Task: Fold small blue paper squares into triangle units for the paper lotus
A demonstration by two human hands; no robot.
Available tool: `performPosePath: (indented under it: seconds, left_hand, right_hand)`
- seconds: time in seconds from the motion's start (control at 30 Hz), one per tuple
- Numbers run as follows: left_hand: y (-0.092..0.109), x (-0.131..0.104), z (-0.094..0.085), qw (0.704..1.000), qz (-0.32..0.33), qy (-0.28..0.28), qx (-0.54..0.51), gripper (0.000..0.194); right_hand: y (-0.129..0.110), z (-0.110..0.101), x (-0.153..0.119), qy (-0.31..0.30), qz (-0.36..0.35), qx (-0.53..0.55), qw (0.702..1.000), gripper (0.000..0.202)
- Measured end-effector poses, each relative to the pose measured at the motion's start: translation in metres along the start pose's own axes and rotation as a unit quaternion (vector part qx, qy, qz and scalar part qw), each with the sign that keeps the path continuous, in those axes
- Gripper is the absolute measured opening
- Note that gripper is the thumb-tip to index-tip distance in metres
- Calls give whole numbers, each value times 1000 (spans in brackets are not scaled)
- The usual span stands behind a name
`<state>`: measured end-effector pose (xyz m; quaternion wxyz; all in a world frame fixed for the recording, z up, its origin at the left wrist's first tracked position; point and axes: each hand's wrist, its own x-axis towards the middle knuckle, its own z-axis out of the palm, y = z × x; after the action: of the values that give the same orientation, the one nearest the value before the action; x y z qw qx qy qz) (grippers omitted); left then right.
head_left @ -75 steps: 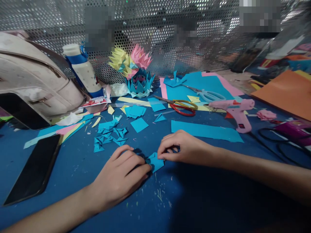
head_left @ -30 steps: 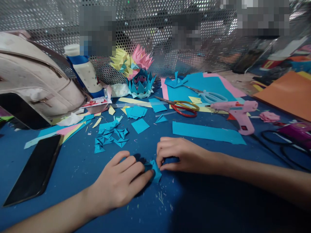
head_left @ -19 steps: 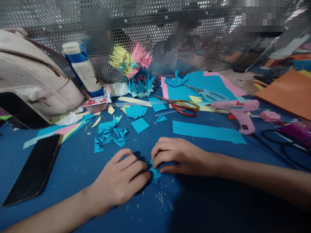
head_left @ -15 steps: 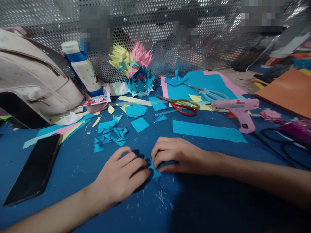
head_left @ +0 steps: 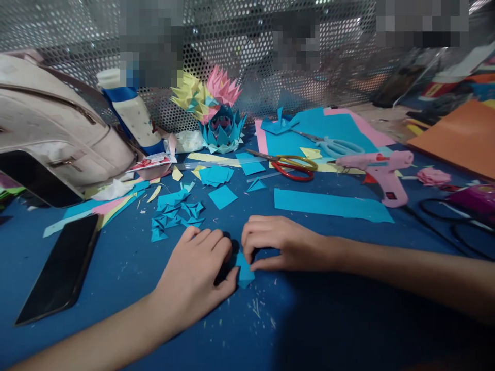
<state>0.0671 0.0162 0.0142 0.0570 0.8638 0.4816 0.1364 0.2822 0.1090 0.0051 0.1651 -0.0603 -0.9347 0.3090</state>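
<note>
A small piece of folded blue paper (head_left: 244,275) lies on the blue table between my hands. My right hand (head_left: 278,245) pinches its upper right side, thumb and fingertips closed on it. On the other side, my left hand (head_left: 197,270) has curled fingers, and its thumb tip presses the paper's left edge; the other fingertips are partly hidden. Just beyond is a cluster of small folded blue paper pieces (head_left: 170,214). A blue paper square (head_left: 223,197) and a stack of blue squares (head_left: 216,176) lie behind them, and a blue paper strip (head_left: 328,204) sits beyond my right hand.
Two pairs of scissors (head_left: 296,166) and a pink glue gun (head_left: 381,167) with a black cord lie at the back right. Folded paper flowers (head_left: 222,129) stand against a perforated metal panel. Phones (head_left: 60,270), a bottle (head_left: 135,121) and a bag (head_left: 58,118) occupy the left.
My left thumb has spread away from its curled fingers, which have drawn slightly up and left, uncovering more of the folded paper. My right hand stays almost still on the paper.
</note>
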Motion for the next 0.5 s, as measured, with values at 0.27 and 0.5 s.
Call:
performPosePath:
  seconds: [0.27,0.5]
  left_hand:
    - [-13,2,-4,997,-2,3,-82,7]
    - [-19,5,-8,989,18,-8,-143,14]
  right_hand:
    - [-3,1,-2,12,-38,-74,996,12]
    - [-2,0,-2,-5,-54,-68,996,16]
